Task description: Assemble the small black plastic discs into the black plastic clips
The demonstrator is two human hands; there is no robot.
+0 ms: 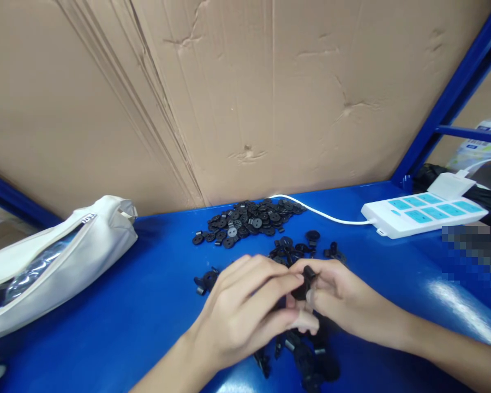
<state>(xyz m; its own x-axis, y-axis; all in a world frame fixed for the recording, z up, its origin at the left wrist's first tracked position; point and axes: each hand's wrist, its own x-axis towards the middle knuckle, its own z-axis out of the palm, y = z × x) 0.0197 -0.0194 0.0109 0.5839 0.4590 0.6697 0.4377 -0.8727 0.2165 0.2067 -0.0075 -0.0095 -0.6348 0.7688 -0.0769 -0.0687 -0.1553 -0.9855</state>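
Note:
Between my two hands sits a small black plastic clip-like piece [308, 273]. My right hand [339, 289] pinches it between thumb and fingers. My left hand [249, 305] reaches across with its fingers bent against the same piece, and its thumb, which has a pale covering at the tip, lies below. Part of the piece is hidden by the fingers. Under and in front of my hands lie several black clip pieces [305, 355], partly covered. Just beyond my hands is a loose group of black round parts [286, 245].
A larger heap of black discs [253, 218] lies at the back of the blue table [155, 316], against cardboard [245, 98]. A white power strip [425, 213] with a cable is at the right. An unzipped white pouch [102, 234] lies at the left. Blue posts [454, 93] flank the table.

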